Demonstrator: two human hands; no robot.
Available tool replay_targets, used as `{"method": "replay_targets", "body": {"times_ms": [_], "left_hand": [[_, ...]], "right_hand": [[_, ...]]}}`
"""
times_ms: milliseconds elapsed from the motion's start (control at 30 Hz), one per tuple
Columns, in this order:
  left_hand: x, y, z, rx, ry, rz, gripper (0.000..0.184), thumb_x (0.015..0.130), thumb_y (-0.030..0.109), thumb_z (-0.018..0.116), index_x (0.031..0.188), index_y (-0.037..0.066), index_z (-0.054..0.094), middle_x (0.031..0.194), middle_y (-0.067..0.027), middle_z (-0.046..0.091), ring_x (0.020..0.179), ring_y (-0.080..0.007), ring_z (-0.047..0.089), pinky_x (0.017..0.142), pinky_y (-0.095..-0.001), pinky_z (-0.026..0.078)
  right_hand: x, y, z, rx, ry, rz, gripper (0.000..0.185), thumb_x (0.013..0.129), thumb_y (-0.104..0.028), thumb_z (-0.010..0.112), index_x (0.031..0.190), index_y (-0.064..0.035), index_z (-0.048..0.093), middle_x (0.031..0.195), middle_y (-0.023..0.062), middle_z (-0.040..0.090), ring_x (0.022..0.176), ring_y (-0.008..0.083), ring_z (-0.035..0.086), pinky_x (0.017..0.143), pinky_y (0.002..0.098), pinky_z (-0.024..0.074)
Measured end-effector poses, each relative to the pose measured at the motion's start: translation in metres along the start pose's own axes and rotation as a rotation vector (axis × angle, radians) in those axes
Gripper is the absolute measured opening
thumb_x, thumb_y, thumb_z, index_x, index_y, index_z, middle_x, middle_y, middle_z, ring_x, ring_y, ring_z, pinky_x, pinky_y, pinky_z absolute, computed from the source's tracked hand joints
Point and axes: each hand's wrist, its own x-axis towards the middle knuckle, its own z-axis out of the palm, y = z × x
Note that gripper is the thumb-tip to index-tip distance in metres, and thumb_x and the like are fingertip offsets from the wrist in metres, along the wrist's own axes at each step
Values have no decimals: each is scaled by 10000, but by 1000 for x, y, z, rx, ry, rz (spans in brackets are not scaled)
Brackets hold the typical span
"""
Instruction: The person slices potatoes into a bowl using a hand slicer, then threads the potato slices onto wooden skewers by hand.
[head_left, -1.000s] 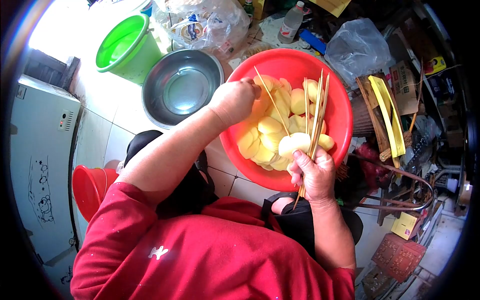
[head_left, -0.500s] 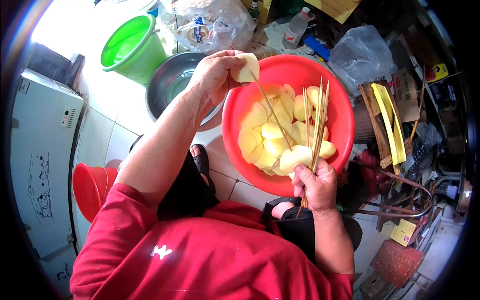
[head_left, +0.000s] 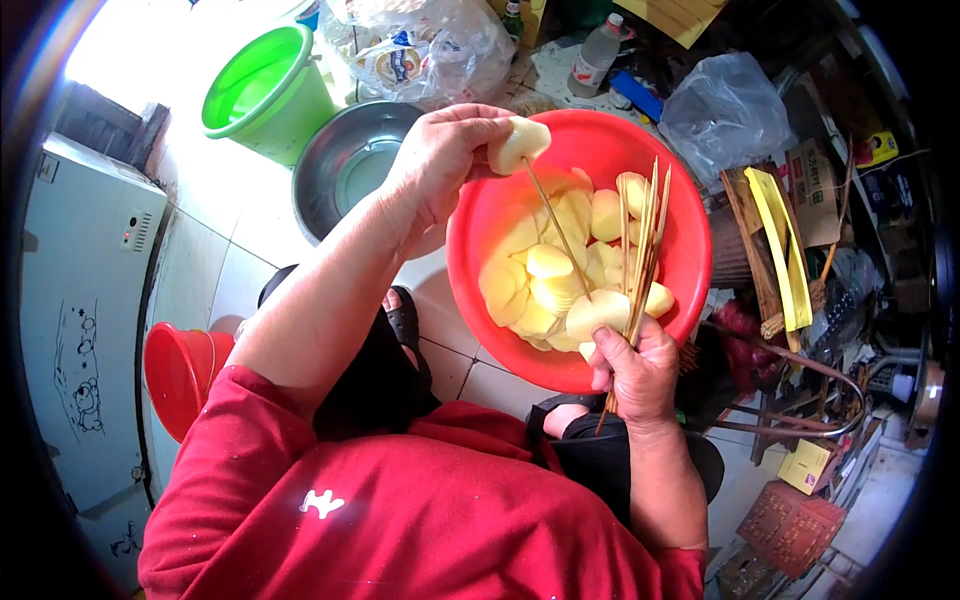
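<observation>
My left hand pinches a thin pale slice at the upper left of the red basin. The tip of a thin skewer meets this slice. Lower on the same skewer is another slice, held by the thumb of my right hand. Closed fingers of my right hand also grip a bundle of wooden skewers, which fan upward over the basin. Many pale yellow slices lie heaped inside the basin.
A metal bowl and a green bucket stand at the upper left. A red bucket is at the left beside a white cabinet. Plastic bags, a bottle and a metal-framed stool or chair are around the basin.
My left hand has come up from the heap with a slice and brought it to the skewer's tip. My right hand has stayed nearly in place, still gripping the bundle.
</observation>
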Motion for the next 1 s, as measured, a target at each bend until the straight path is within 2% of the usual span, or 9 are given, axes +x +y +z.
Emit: {"method": "replay_targets", "body": {"times_ms": [133,400,467,533,667,867,933,967,1000], "left_hand": [[-6,-4,9,27,75,-30,232,920,136,545,1080,-30,573,947,-124,635,835,-206,653,728,-338,575],[3,-16,3,-62,116,-61,192,897,102,599,1030,-36,579,914,-127,637,767,-207,655,652,-329,583],[0,-22,5,34,32,-126,220,902,137,612,1028,-41,585,894,-130,647,746,-207,656,660,-322,578],[-12,-27,16,168,0,-192,243,880,201,657,1002,-6,623,888,-94,662,733,-177,654,657,-297,565],[-31,-50,29,257,-209,-367,208,864,222,679,904,22,637,824,-39,651,725,-146,649,646,-294,563],[-32,-51,30,228,-246,-385,210,872,230,672,920,30,635,816,-36,644,727,-134,637,634,-277,556],[-25,-46,28,337,-219,-348,228,886,240,656,958,25,630,836,-43,646,732,-142,638,633,-282,550],[-22,-40,25,322,-204,-290,262,895,261,645,980,14,621,846,-56,643,733,-158,642,643,-292,545],[-13,-43,18,438,-171,-157,249,901,243,632,1000,15,618,845,-63,642,725,-153,638,655,-283,536]], "right_hand": [[0,-2,2,-30,19,7,153,865,-126,657,984,-36,625,639,19,592,438,62,492,407,188,408],[0,1,1,-45,-24,24,153,867,-135,659,975,-32,625,659,22,598,458,60,493,423,198,429],[0,1,3,-67,-4,30,152,870,-138,655,978,-36,624,660,21,597,461,61,494,422,198,423],[0,1,5,-88,21,39,151,873,-142,651,981,-39,624,660,19,596,464,61,495,421,197,416],[5,2,4,-34,20,73,160,888,-171,631,991,-49,617,671,15,597,470,62,497,421,181,381],[9,4,6,25,15,41,160,888,-174,629,991,-53,615,653,15,592,451,63,488,419,179,376],[9,4,5,31,34,37,156,887,-174,630,984,-53,618,649,16,591,449,64,487,416,180,373],[9,4,5,35,54,32,152,886,-174,631,978,-54,621,646,17,591,446,65,486,413,181,370],[10,5,4,37,53,33,152,886,-174,631,978,-54,621,646,17,591,446,65,486,413,181,370]]}}
